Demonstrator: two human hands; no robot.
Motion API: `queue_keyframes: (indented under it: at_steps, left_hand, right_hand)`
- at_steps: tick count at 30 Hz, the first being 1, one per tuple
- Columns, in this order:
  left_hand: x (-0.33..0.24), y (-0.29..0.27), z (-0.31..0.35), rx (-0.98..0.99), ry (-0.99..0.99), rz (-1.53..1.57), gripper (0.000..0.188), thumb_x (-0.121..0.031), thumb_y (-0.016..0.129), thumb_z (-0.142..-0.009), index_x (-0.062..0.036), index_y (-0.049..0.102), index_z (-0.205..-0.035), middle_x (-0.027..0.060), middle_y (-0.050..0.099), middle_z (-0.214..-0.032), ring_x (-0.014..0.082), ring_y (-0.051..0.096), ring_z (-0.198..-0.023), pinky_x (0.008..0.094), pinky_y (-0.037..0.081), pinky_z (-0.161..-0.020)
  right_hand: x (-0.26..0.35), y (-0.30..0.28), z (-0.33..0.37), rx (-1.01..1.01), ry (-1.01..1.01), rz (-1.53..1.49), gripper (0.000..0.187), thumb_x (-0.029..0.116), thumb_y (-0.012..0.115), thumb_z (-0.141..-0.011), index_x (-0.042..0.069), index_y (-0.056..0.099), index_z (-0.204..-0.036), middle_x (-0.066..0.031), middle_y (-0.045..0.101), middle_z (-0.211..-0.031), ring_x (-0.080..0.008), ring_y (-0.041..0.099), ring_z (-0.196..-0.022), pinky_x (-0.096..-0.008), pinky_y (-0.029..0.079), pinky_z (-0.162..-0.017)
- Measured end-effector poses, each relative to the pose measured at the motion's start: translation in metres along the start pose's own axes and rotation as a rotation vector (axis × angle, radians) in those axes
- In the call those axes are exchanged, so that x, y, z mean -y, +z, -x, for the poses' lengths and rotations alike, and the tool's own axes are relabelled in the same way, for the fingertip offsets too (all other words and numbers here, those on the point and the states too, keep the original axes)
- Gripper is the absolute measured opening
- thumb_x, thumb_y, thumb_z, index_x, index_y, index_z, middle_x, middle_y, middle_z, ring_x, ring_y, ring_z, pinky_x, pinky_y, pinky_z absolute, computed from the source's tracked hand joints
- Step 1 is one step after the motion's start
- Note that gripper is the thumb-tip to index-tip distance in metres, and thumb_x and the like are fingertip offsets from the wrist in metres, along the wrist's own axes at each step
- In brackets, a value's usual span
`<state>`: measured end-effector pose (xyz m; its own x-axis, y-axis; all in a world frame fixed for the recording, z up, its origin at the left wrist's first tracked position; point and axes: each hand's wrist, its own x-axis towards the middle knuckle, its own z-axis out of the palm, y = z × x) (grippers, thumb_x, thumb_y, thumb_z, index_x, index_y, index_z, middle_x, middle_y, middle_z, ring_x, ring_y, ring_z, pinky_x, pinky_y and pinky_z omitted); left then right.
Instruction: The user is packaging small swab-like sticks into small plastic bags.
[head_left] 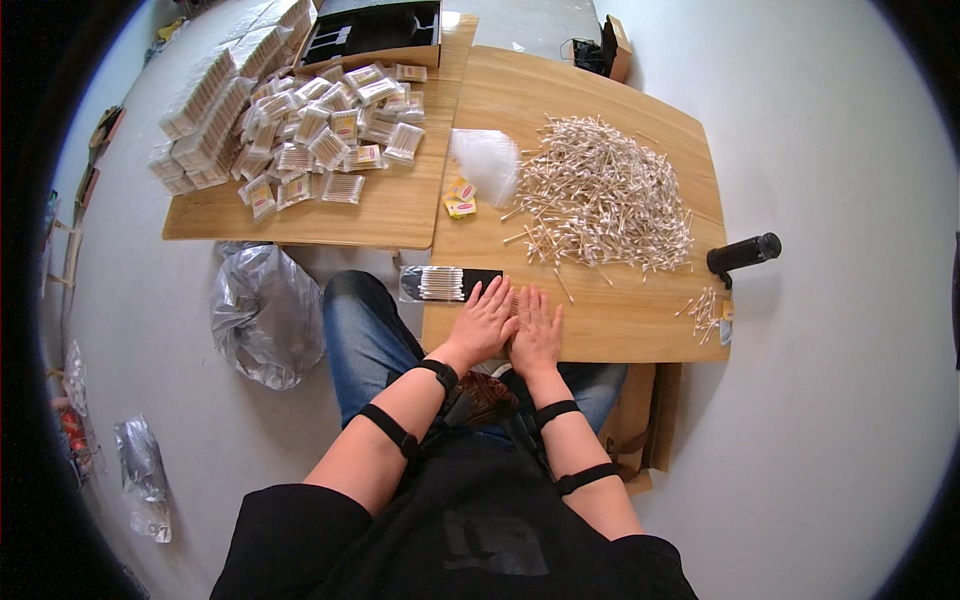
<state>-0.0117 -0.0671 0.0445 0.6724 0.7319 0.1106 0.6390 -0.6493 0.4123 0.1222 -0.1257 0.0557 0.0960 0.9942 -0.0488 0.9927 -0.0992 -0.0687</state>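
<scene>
My left hand (484, 322) lies palm down at the table's front edge, fingers stretched out, its fingertips by the right end of a black strip (483, 278). On that strip rests a neat row of cotton swabs (441, 283), with a clear bag (408, 284) showing at its left end. My right hand (537, 332) is flat against the table close beside the left, fingers straight. Thin lines like swab sticks show in the narrow gap between the hands; what lies under the palms is hidden.
A big heap of loose swabs (610, 195) covers the table's far right. Left of it are clear bags (487, 162) and yellow cards (460, 200). Packed swab bags (330, 148) pile up on the left table. A black cylinder (744, 253) juts from the right edge.
</scene>
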Motion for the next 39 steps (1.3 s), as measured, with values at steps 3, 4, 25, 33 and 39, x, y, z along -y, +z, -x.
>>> queue_keyframes:
  at_steps: [3, 4, 25, 33, 39]
  left_hand:
    - [0.025, 0.001, 0.0, -0.104, 0.008, 0.246, 0.053, -0.032, 0.049, -0.095, 0.0001, 0.046, -0.137, 0.0183, 0.039, -0.147, 0.0303, 0.032, -0.14, 0.0456, 0.022, -0.115]
    - [0.035, -0.003, 0.003, -0.278, -0.079, 0.297, 0.046, -0.029, 0.052, -0.094, -0.0003, 0.05, -0.13, 0.0176, 0.045, -0.14, 0.0311, 0.038, -0.134, 0.0457, 0.027, -0.112]
    - [0.105, 0.009, 0.008, -0.334, -0.646, -0.015, 0.037, -0.035, 0.039, -0.101, -0.0074, 0.058, -0.117, 0.0118, 0.057, -0.127, 0.0336, 0.044, -0.128, 0.0568, 0.032, -0.106]
    - [0.101, 0.007, 0.008, -0.346, -0.655, -0.006, 0.035, -0.034, 0.041, -0.1, -0.0072, 0.059, -0.115, 0.0127, 0.057, -0.126, 0.0334, 0.044, -0.129, 0.0582, 0.031, -0.107]
    - [0.103, -0.001, 0.007, -0.399, -0.645, 0.015, 0.034, -0.033, 0.044, -0.099, -0.0066, 0.059, -0.115, 0.0158, 0.059, -0.118, 0.0351, 0.05, -0.12, 0.0552, 0.036, -0.101]
  right_hand:
    - [0.001, -0.001, -0.003, -0.032, -0.014, -0.064, 0.062, 0.031, 0.04, -0.097, 0.006, 0.022, -0.152, -0.0128, 0.024, -0.157, -0.0286, 0.024, -0.145, -0.0551, 0.013, -0.116]
    - [-0.002, 0.0, -0.003, -0.018, -0.011, -0.035, 0.061, 0.032, 0.038, -0.099, 0.007, 0.022, -0.152, -0.0124, 0.024, -0.157, -0.0286, 0.024, -0.145, -0.0553, 0.013, -0.116]
    - [0.027, -0.008, -0.052, 0.09, -0.204, -0.048, 0.058, 0.036, 0.035, -0.1, 0.011, 0.026, -0.151, -0.0071, 0.023, -0.158, -0.0233, 0.021, -0.146, -0.05, 0.009, -0.119]
    - [0.056, -0.001, -0.057, 0.024, -0.233, -0.036, 0.059, 0.034, 0.038, -0.099, 0.009, 0.026, -0.151, -0.0095, 0.026, -0.157, -0.0265, 0.024, -0.145, -0.0522, 0.011, -0.117]
    - [0.039, -0.002, -0.056, 0.068, -0.235, -0.205, 0.064, 0.036, 0.041, -0.098, 0.003, 0.025, -0.15, -0.0167, 0.024, -0.156, -0.0307, 0.021, -0.145, -0.0512, 0.01, -0.118]
